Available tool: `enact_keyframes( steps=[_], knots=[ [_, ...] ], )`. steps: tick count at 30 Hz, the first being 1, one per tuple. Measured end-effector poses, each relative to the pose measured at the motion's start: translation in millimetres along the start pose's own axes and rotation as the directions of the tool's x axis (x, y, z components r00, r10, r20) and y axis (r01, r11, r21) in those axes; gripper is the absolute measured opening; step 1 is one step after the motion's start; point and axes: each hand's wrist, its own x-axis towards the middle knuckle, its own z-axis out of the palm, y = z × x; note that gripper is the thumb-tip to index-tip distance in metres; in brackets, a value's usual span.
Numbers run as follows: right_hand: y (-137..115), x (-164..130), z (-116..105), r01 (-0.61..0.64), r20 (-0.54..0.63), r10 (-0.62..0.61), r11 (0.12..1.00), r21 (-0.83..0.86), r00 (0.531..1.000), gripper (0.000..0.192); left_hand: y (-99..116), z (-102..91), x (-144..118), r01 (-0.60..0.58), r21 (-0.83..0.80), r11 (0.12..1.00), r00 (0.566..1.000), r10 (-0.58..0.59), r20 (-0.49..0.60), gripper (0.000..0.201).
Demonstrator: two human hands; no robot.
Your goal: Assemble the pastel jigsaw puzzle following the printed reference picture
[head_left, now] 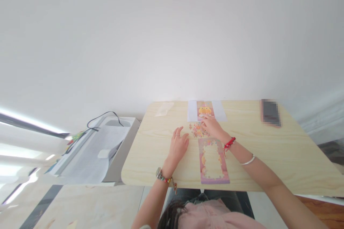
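My left hand [177, 146] lies flat on the light wooden table [268, 157], fingers spread, just left of a small pile of loose puzzle pieces [196, 130]. My right hand [212, 126] reaches over that pile, fingertips down among the pieces; whether it grips one is too small to tell. Near me lies a pink puzzle frame [213, 161] with its border filled and a pale bare middle. Beyond the pile sits a white sheet with a yellow cartoon picture [205, 110].
A phone [270, 112] lies at the table's far right. A clear plastic bag [164, 108] sits at the far left. Left of the table stands a white unit [107, 150] with papers and a black cable. A white wall rises behind.
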Motion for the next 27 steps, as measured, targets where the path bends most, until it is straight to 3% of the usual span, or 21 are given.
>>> enact_keyframes(
  steps=[6,12,20,27],
  knots=[
    [-2.9,7.2,8.0,-0.062,0.025,0.063,0.997,-0.054,0.998,0.01,-0.7,1.2,-0.9,-0.012,0.004,1.0,1.0,0.012,0.006,0.019],
    [-4.2,1.7,-5.6,-0.082,0.023,0.084,0.994,-0.078,0.996,0.011,0.0,1.2,-0.9,-0.021,-0.007,1.0,1.0,0.021,-0.009,0.019],
    [14.4,-62.8,-40.8,-0.259,0.043,0.277,0.935,-0.241,0.96,0.016,3.6,0.2,0.3,-0.027,-0.025,0.999,1.0,0.027,0.002,0.019],
    [17.2,-98.9,-44.1,-0.376,0.081,0.427,0.859,-0.349,0.901,0.017,11.7,4.3,3.9,-0.061,-0.041,0.997,0.998,0.062,0.026,0.02]
  ],
)
